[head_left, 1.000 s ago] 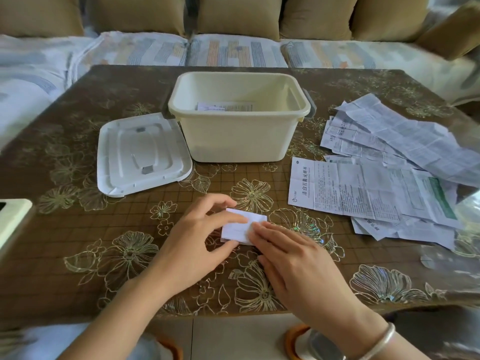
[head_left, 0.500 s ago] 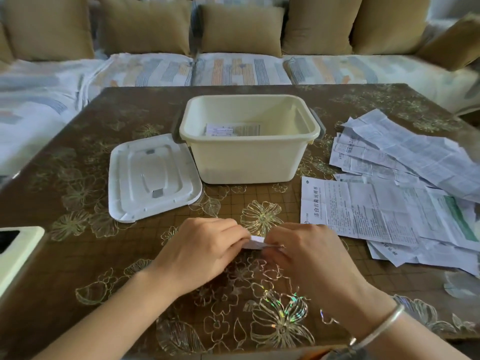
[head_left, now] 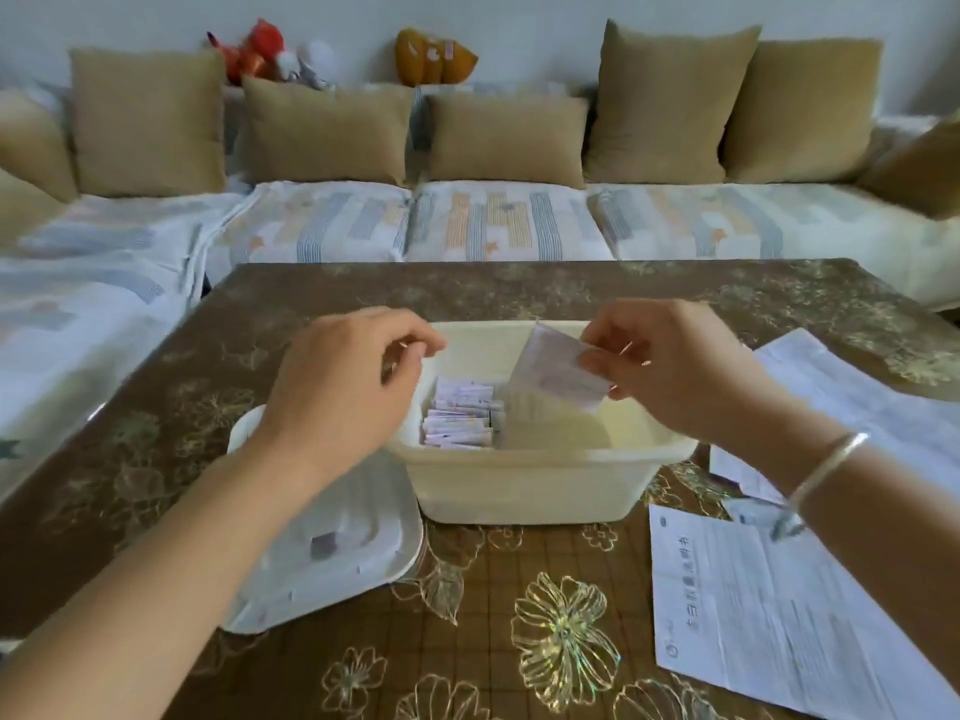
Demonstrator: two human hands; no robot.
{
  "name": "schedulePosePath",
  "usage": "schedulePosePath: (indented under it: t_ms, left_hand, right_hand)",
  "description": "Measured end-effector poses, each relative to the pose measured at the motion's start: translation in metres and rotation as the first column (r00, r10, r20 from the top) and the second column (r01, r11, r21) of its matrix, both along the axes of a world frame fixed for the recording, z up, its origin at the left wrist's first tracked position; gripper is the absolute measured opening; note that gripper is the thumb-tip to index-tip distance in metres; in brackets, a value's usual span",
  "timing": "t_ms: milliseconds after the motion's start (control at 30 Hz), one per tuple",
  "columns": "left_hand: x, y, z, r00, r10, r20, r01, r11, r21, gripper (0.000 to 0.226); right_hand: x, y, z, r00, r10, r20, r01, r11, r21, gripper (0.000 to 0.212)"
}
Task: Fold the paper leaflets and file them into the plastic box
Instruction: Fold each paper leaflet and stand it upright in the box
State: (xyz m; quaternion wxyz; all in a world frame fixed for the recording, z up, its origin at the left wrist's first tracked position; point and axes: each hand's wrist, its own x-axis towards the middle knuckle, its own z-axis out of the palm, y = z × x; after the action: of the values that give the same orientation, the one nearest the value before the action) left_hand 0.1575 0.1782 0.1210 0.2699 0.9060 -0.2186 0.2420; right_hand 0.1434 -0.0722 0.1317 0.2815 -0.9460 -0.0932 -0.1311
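Hands are hovering over the plastic box mid-table. The right hand is pinching a folded leaflet above the opening, while the left hand is hanging loosely curled, holding nothing. Filed leaflets are standing packed against the box's left wall. Unfolded leaflets are lying along the table's right edge.

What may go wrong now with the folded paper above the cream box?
The right hand pinches the white folded paper leaflet at one edge, tilted, over the cream plastic box; released, it may fall flat beside the row of filed leaflets. The right forearm might sweep the unfolded printed sheets.
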Motion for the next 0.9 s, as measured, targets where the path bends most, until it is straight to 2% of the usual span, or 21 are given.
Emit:
schedulePosePath:
  t_ms: [100, 200, 267, 333, 433, 633, 833, 900]
  left_hand:
    - [0.023, -0.016, -0.002, 0.982, -0.068, -0.178, 0.109, 0.968, 0.228, 0.033]
    - [0.042, -0.028, -0.014, 0.938, -0.006, -0.347, 0.204, 0.817, 0.539, 0.041]
    - [0.049, -0.032, -0.022, 0.92, 0.04, -0.39, 0.241, 0.727, 0.643, 0.04]
    - [0.055, -0.034, -0.028, 0.916, 0.063, -0.396, 0.248, 0.688, 0.682, 0.038]
    - [0.059, -0.035, -0.034, 0.931, 0.084, -0.355, 0.214, 0.662, 0.718, 0.034]
    - [0.058, -0.042, -0.035, 0.941, 0.111, -0.319, 0.201, 0.577, 0.792, 0.028]
    - [0.062, -0.047, -0.033, 0.928, 0.14, -0.346, 0.208, 0.576, 0.79, 0.028]
    - [0.061, -0.048, -0.032, 0.927, 0.142, -0.346, 0.212, 0.562, 0.799, 0.028]
  right_hand:
    - [0.035, 0.006, -0.013, 0.988, 0.026, -0.152, -0.051, 0.985, -0.165, 0.008]
    - [0.058, 0.016, -0.024, 0.969, 0.054, -0.242, -0.13, 0.941, -0.314, 0.013]
    - [0.066, 0.022, -0.031, 0.969, 0.037, -0.244, -0.129, 0.919, -0.372, 0.011]
    - [0.073, 0.026, -0.035, 0.974, 0.023, -0.225, -0.114, 0.908, -0.402, 0.005]
    - [0.08, 0.029, -0.04, 0.984, 0.016, -0.179, -0.094, 0.896, -0.435, 0.009]
    - [0.088, 0.023, -0.045, 0.982, -0.036, -0.187, -0.044, 0.913, -0.407, 0.007]
    - [0.088, 0.026, -0.042, 0.981, -0.033, -0.189, -0.062, 0.879, -0.474, 0.011]
    - [0.087, 0.032, -0.04, 0.99, -0.033, -0.134, -0.043, 0.849, -0.527, 0.012]
